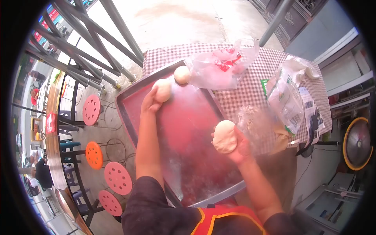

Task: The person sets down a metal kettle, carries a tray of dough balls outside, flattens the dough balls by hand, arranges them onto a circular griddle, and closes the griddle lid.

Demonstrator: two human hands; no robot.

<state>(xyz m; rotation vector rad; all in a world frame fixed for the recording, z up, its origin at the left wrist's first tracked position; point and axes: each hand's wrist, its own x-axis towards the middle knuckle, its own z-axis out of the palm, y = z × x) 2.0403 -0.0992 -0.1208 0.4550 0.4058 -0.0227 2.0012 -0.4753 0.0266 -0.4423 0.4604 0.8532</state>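
My left hand (150, 101) is at the upper left of a large metal tray (135, 136), its fingers round a smooth pale dough ball (162, 90). A second dough ball (181, 75) sits beside it in the tray's far corner. Over the tray's right side, my right hand (242, 146) holds a flattened oval dough piece (225, 137) on its palm and fingers. The tray's bottom looks reddish and dusted with white powder. Haze blurs part of the view.
On the checked tablecloth (250, 94) are a clear plastic bag with red print (225, 64), a white and green bag (286, 98) and a blurred clear bag (254, 125). Stools (118, 178) stand at left, a round fan (357, 143) at right. People are in the far left background.
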